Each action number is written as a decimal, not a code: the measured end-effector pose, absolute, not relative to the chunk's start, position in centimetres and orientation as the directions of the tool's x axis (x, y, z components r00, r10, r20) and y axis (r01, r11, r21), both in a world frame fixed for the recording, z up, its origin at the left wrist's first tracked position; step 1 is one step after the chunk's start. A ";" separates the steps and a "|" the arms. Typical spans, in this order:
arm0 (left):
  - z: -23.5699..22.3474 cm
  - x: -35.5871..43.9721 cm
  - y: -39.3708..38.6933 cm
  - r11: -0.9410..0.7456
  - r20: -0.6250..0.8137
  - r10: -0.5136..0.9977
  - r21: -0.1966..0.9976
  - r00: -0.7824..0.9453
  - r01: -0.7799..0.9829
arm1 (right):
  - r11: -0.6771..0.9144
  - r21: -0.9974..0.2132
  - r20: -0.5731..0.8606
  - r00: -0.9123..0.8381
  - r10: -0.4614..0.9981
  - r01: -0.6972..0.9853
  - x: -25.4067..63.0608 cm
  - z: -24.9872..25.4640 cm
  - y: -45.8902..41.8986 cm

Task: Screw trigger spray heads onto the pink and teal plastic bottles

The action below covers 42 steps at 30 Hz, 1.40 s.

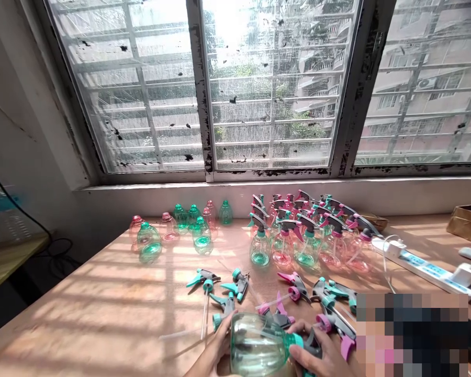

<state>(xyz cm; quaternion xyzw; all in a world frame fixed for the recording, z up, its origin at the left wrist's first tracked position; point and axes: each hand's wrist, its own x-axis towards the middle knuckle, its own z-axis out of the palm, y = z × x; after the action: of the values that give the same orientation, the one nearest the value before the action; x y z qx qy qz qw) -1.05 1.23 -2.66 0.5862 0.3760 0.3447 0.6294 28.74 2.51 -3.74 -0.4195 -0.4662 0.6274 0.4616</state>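
A clear green spray bottle (259, 343) lies on its side between my hands, its neck pointing right. My left hand (223, 337) is closed around the base end of the bottle. At the neck, the fingers of my right hand (324, 353) grip the turquoise collar of a grey spray head (296, 340), which sits on the bottle's mouth; whether it is fully screwed down I cannot tell. Just beyond my hands lie loose turquoise spray heads (224, 309) and pink spray heads (294, 287) with thin dip tubes.
Bottles without heads, such as a green one (149, 243), stand at the back left. Several bottles with spray heads (260, 251) are grouped at the back right. A white power strip (427, 269) and a cardboard box (468, 222) are farther right. A pixelated patch hides the lower right.
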 end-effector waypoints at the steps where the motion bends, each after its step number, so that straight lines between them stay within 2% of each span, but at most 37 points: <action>1: -2.4 -1.0 0.8 0.068 -0.067 0.879 0.998 0.473 0.015 | -0.137 -0.972 -0.092 -0.226 0.970 -0.192 28.8 -3.5 2.3; 12: 1.8 0.3 -1.3 0.053 -0.101 0.904 0.991 0.416 0.126 | -0.070 -0.995 -0.046 -0.306 0.951 -0.070 30.2 -2.2 1.5; 16: 1.9 0.3 -1.2 0.060 -0.132 0.900 0.982 0.416 0.181 | -0.070 -0.994 -0.040 -0.327 0.944 -0.079 30.5 -2.9 1.9; 21: 2.0 0.1 -1.2 0.008 -0.101 0.910 0.974 0.403 0.225 | -0.079 -0.992 -0.044 -0.306 0.951 -0.101 30.5 -3.2 2.1; 29: 2.4 0.1 -1.2 0.068 -0.160 0.896 0.971 0.414 0.229 | -0.080 -0.992 -0.045 -0.326 0.944 -0.093 30.7 -3.0 2.0; 36: 1.9 0.3 -1.2 0.027 -0.108 0.905 0.980 0.412 0.196 | -0.088 -0.991 -0.048 -0.331 0.942 -0.106 30.7 -2.7 1.8; 42: 2.1 0.0 -1.2 0.066 -0.153 0.903 0.973 0.402 0.222 | -0.100 -0.989 -0.059 -0.334 0.941 -0.106 30.6 -2.2 1.7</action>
<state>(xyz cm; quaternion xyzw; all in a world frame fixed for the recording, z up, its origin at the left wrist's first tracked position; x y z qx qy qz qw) -0.02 -1.23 2.07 0.6142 0.4577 0.2994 0.5689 30.59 1.71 -2.22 -0.3974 -0.5247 0.6259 0.4182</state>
